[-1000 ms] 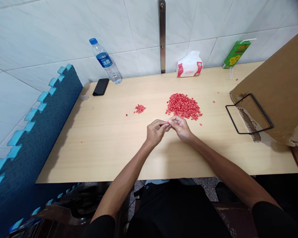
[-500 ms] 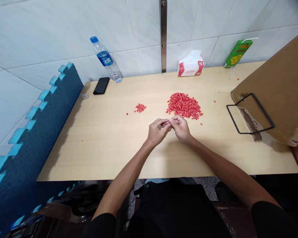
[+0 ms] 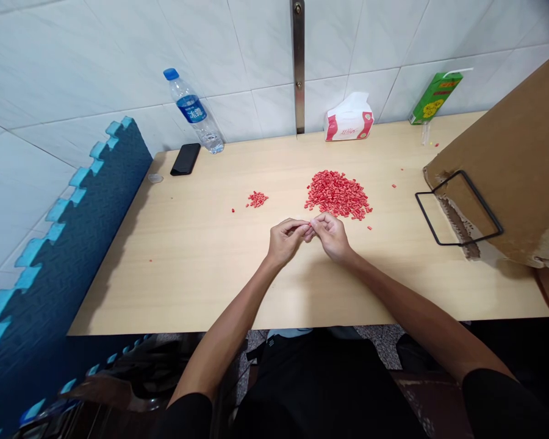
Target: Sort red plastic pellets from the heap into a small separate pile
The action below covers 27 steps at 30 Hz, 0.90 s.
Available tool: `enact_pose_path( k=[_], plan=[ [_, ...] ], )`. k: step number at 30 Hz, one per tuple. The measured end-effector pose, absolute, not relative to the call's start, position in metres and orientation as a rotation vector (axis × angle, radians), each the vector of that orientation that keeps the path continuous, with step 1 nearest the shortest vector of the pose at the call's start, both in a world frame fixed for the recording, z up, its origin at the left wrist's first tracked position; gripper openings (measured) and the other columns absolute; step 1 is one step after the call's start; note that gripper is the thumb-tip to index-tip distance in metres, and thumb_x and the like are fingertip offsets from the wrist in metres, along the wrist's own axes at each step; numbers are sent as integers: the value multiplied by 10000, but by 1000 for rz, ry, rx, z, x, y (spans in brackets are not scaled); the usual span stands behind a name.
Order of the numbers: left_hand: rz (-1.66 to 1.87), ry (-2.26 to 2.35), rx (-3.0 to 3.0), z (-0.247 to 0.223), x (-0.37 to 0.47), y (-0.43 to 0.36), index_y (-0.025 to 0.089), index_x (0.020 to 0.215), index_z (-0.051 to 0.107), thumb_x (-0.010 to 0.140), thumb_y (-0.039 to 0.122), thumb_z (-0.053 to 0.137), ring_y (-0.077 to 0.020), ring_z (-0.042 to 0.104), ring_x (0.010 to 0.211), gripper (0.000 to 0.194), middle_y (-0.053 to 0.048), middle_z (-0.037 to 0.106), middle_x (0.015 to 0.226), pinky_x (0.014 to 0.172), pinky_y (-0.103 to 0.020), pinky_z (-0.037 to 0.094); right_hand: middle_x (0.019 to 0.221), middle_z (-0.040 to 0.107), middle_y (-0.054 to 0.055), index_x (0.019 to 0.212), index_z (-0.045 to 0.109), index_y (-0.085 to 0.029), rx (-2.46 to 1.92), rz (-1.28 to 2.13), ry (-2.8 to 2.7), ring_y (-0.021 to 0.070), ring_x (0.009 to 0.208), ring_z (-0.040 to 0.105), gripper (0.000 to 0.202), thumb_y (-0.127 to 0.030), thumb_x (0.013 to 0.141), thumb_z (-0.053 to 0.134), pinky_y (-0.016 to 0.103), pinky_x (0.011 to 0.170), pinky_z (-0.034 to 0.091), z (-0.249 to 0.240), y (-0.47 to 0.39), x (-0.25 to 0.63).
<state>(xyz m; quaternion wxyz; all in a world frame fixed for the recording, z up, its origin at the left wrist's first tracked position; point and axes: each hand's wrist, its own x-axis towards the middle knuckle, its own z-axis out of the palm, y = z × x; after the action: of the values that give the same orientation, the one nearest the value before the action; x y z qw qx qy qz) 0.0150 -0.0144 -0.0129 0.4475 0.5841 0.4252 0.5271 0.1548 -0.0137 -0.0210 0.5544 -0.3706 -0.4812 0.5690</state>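
My left hand [image 3: 284, 241] and my right hand [image 3: 332, 235] meet fingertip to fingertip over the table, just in front of a large pile of small red plastic pieces [image 3: 338, 194]. Both hands are closed in a pinch. Between the fingertips a bit of a small red piece [image 3: 309, 224] shows; the fingers cover most of it. A much smaller heap of red pieces [image 3: 257, 199] lies to the left of the big pile, with a single red piece [image 3: 233, 210] beside it. Another loose piece [image 3: 369, 228] lies right of my right hand.
A water bottle [image 3: 194, 112] and a black phone [image 3: 185, 159] are at the back left. A tissue pack [image 3: 349, 119] and a green drink carton [image 3: 435, 97] stand along the wall. Cardboard [image 3: 507, 152] with a black wire frame [image 3: 480, 201] borders the right, blue foam mat [image 3: 73, 244] the left.
The fingers of my left hand have shifted slightly against my right fingertips. Both hands stay together in the same place, and the piles look the same.
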Motion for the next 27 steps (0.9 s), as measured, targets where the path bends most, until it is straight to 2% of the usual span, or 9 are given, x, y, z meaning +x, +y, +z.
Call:
enact_pose_path(
  k=[7,27],
  plan=[
    [1314,1023,1366,-16,15,-13,166,789,737,701,286,746,-144,670,724,150,-48,694,776,690,-264,535,571,640,-18,765,536,-184,-829,1416,-1142,146,513,647,334,-495,773,658,295,559,554,-21,-12,157],
    [1365,1140,1598,-13,16,-16,194,781,745,737,280,721,-131,638,689,100,-31,692,730,662,-257,492,584,632,-25,764,528,-184,-845,1424,-1150,141,525,656,349,-509,769,654,280,572,551,-21,-12,157]
  ],
)
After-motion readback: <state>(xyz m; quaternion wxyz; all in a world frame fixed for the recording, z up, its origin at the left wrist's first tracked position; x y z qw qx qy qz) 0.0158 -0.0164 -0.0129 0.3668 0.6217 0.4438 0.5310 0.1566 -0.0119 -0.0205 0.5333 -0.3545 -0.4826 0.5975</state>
